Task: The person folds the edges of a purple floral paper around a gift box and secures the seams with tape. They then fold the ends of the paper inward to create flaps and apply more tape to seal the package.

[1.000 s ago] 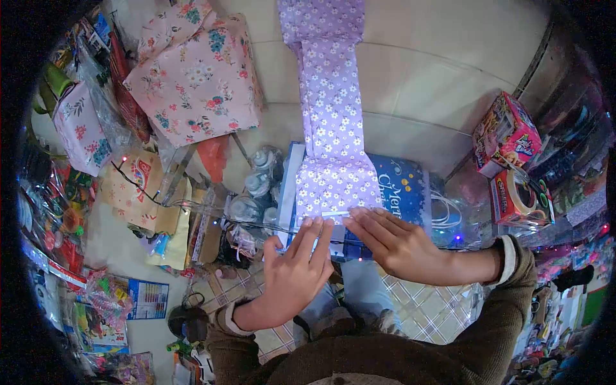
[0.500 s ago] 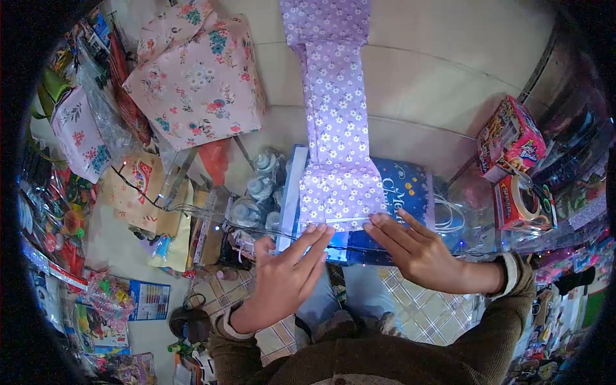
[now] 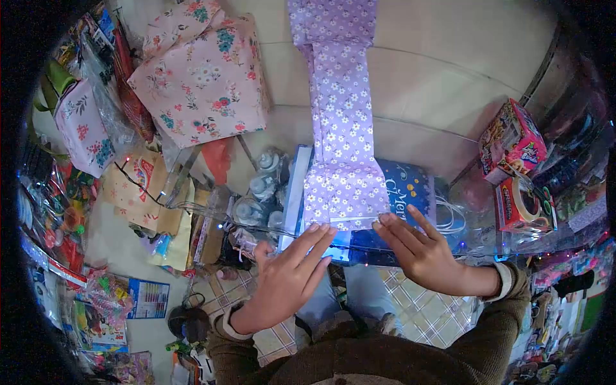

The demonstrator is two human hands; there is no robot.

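A long strip of purple paper with white flowers (image 3: 341, 109) runs from the top of the view down to the near edge of the glass surface, wider at its near end. My left hand (image 3: 285, 276) lies palm down with its fingertips on the paper's near left corner, thumb apart. The fingertips of my right hand (image 3: 420, 253) touch the near right corner, fingers spread. Neither hand grips anything. A blue Christmas bag (image 3: 407, 186) lies partly hidden under the paper.
Pink floral wrapped box (image 3: 205, 83) stands at the upper left, a smaller floral one (image 3: 85, 128) beside it. On the right are a pink box (image 3: 512, 141) and a red box with a tape roll (image 3: 526, 204). A wire with small lights (image 3: 192, 206) crosses the near edge.
The view has shifted slightly. My right hand has moved a little to the right along the paper's near edge; my left hand stays at its corner.
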